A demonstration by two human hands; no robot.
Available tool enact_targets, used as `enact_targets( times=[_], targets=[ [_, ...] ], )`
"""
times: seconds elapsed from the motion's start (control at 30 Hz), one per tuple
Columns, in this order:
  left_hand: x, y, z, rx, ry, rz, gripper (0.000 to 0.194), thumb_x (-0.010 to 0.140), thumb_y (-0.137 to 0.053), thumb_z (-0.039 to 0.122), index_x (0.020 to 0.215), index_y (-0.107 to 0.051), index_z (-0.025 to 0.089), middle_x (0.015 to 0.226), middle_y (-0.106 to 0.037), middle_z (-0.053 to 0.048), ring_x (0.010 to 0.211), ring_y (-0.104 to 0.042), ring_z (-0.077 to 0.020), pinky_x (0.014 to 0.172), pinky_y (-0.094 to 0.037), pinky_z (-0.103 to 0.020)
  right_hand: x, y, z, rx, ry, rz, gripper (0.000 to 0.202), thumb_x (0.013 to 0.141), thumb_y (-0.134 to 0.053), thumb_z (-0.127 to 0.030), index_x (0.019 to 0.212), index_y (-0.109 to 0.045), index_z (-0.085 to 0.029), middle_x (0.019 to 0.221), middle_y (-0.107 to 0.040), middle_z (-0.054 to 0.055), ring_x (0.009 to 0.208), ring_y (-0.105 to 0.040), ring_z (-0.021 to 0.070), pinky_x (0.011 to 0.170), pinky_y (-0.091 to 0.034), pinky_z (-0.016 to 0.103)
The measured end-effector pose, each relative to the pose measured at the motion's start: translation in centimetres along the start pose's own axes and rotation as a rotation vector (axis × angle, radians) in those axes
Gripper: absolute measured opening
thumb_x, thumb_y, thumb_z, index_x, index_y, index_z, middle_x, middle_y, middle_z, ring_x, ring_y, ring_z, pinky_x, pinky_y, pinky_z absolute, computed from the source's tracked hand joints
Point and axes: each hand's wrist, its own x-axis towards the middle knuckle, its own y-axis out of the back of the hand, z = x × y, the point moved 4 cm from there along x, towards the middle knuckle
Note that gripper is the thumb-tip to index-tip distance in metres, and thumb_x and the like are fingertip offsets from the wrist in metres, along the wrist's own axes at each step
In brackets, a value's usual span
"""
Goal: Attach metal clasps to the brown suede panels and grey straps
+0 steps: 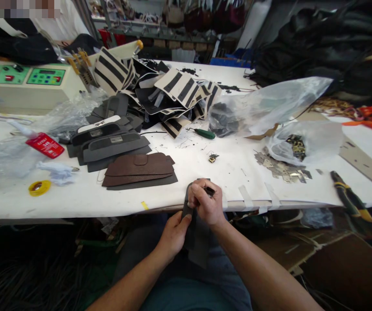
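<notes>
At the front edge of the white table, my left hand (175, 235) pinches a dark grey flat piece (200, 242) that hangs down over my lap. My right hand (206, 201) is closed in a fist at the piece's upper end, around a small dark tool whose end shows by the knuckles. What its fingertips touch is hidden. To the left lie stacked brown pieces (138, 170) on a grey one, with more dark grey pieces (116, 144) behind. A small metal clasp (212, 158) rests beyond my hands.
Striped pieces (179, 88) are heaped at the back, near a green-handled tool (204, 133). Metal plates (279, 168) and pliers (349, 194) lie right. A red bottle (45, 145), yellow tape roll (39, 188) and machine (27, 86) are left. A person stands at the back left.
</notes>
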Motion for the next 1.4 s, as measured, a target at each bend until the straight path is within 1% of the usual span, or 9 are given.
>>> enact_targets(
  times=[0.2,0.43,0.57,0.7,0.8,0.97,1.1,1.23,1.4],
  targets=[
    [0.2,0.1,-0.7,0.000,0.004,0.018,0.041,0.084,-0.070,0.057,0.080,-0.070,0.016,0.074,-0.068,-0.003,0.071,-0.060,-0.0188,0.066,-0.044,-0.028,-0.4,0.1,-4.6,0.123,0.227,0.099,0.038,0.091,-0.070,-0.046,0.067,-0.049,-0.026,0.056,-0.049,-0.002,0.049,-0.046,0.0150,0.051,-0.040,0.032],
    [0.0,-0.1,-0.4,-0.024,-0.040,0.058,0.042,0.083,-0.072,0.057,0.071,-0.066,0.017,0.072,-0.067,-0.004,0.073,-0.061,-0.0208,0.069,-0.046,-0.029,-1.6,-0.7,-0.8,-0.217,0.216,-0.047,0.036,0.092,-0.063,-0.033,0.062,-0.046,-0.024,0.059,-0.049,-0.002,0.055,-0.044,0.0144,0.058,-0.038,0.032],
    [0.0,-0.4,-0.1,-0.026,-0.047,0.055,0.044,0.081,-0.072,0.061,0.080,-0.072,0.017,0.080,-0.072,-0.006,0.083,-0.064,-0.0257,0.078,-0.049,-0.033,-2.0,-1.1,-1.0,-0.216,0.323,-0.073,0.029,0.091,-0.062,-0.026,0.066,-0.048,-0.023,0.062,-0.052,-0.002,0.055,-0.048,0.0140,0.059,-0.039,0.030],
    [-0.5,-0.7,0.7,-0.012,-0.052,0.004,0.051,0.080,-0.073,0.066,0.086,-0.074,0.015,0.084,-0.075,-0.008,0.088,-0.066,-0.0283,0.080,-0.050,-0.035,-1.6,-0.8,-1.5,-0.382,0.305,-0.094,0.030,0.088,-0.061,-0.023,0.062,-0.045,-0.022,0.058,-0.049,-0.004,0.051,-0.044,0.0111,0.055,-0.036,0.027],
    [-1.4,-0.6,1.5,-0.002,0.002,-0.077,0.052,0.081,-0.073,0.066,0.093,-0.074,0.015,0.085,-0.075,-0.007,0.083,-0.068,-0.0258,0.079,-0.050,-0.034,-0.1,2.3,-2.0,-0.595,0.274,-0.060,0.035,0.092,-0.061,-0.034,0.063,-0.048,-0.022,0.057,-0.048,-0.005,0.053,-0.044,0.0108,0.055,-0.036,0.025],
    [-3.1,0.7,3.4,0.110,0.078,-0.197,0.054,0.083,-0.073,0.067,0.100,-0.071,0.016,0.087,-0.073,-0.005,0.084,-0.066,-0.0233,0.078,-0.049,-0.032,3.4,12.5,-1.8,-1.335,0.130,0.095,0.036,0.093,-0.063,-0.056,0.083,-0.067,-0.021,0.080,-0.068,0.002,0.071,-0.059,0.0172,0.066,-0.040,0.028],
    [-3.4,1.9,6.0,0.256,0.019,-0.292,0.051,0.090,-0.066,0.065,0.103,-0.069,0.016,0.085,-0.068,-0.002,0.078,-0.060,-0.0193,0.072,-0.046,-0.029,4.3,18.5,-0.2,-1.434,0.082,0.130,0.034,0.087,-0.071,-0.048,0.106,-0.074,-0.019,0.108,-0.073,0.014,0.102,-0.065,0.0305,0.085,-0.046,0.039],
    [-2.7,3.4,10.0,0.638,-0.100,-0.255,0.049,0.094,-0.058,0.064,0.084,-0.064,0.017,0.070,-0.054,0.003,0.066,-0.047,-0.0141,0.060,-0.035,-0.025,3.2,19.7,1.2,-1.478,0.323,0.288,0.050,0.095,-0.062,-0.042,0.138,-0.062,-0.017,0.143,-0.061,0.019,0.134,-0.053,0.0376,0.105,-0.042,0.053],
    [-0.4,6.9,16.9,1.071,-0.287,-0.118,0.050,0.100,-0.045,0.061,0.084,-0.066,0.019,0.079,-0.063,0.001,0.076,-0.059,-0.0172,0.068,-0.043,-0.025,2.6,19.5,2.3,-1.370,0.530,0.321,0.035,0.099,-0.058,-0.040,0.123,-0.070,-0.018,0.134,-0.066,0.016,0.125,-0.059,0.0356,0.101,-0.048,0.052]
  ],
)
